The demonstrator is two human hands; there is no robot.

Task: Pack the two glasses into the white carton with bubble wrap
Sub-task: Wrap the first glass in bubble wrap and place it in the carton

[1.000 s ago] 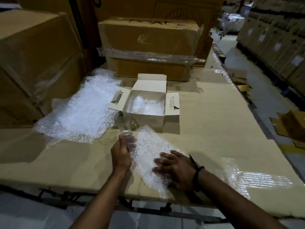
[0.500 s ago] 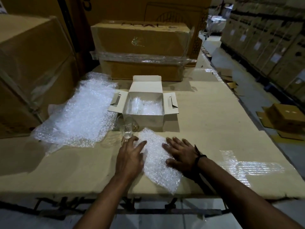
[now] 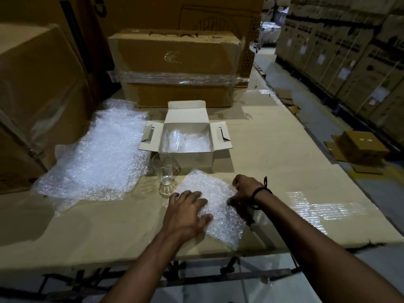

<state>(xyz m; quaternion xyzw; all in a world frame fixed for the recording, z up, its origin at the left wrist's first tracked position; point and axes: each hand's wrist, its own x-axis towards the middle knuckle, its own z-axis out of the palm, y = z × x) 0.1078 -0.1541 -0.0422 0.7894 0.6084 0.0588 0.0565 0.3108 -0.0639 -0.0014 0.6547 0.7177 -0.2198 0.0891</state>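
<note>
While the left hand (image 3: 185,212) lies spread on bubble wrap (image 3: 215,189), the right hand (image 3: 244,190) pinches its edge.

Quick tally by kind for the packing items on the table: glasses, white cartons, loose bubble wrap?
White carton: 1
Glasses: 2 (standing glass outside, second glass apparently inside the carton)
Loose bubble wrap: 2 (large pile, small sheet)
Total: 5

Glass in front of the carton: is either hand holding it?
No, the glass stands alone on the table; the left hand presses the bubble wrap sheet and the right hand grips its edge.
</note>
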